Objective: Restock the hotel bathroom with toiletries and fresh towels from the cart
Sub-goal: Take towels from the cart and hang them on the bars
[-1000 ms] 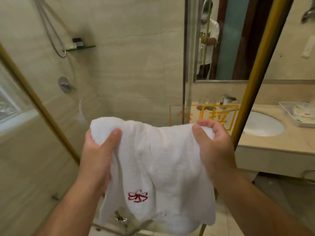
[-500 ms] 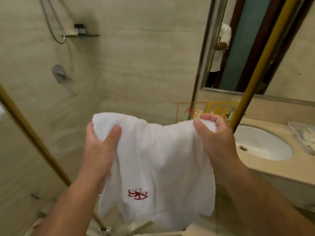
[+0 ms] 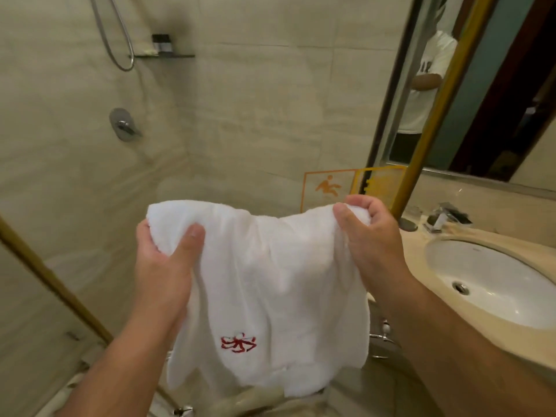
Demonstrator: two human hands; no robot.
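A white towel [image 3: 270, 284] with a red embroidered mark near its lower edge hangs spread in front of me. My left hand [image 3: 164, 266] grips its upper left corner, thumb pressed on the front. My right hand [image 3: 371, 245] pinches the upper right corner with curled fingers. The towel's top edge sags a little between the two hands. Its lower edge hangs over something pale that is mostly hidden below.
A tiled shower wall lies ahead with a hose [image 3: 112, 34], a valve [image 3: 123, 124] and a small shelf [image 3: 164, 55] holding a dark item. Gold-framed glass panel [image 3: 433, 109] stands right of centre. Washbasin [image 3: 493, 281], faucet [image 3: 445, 218] and mirror [image 3: 493, 85] are at right.
The view has swung down and to the right, bringing the basin closer. Both hands keep the same hold on the towel, which sits slightly lower in view.
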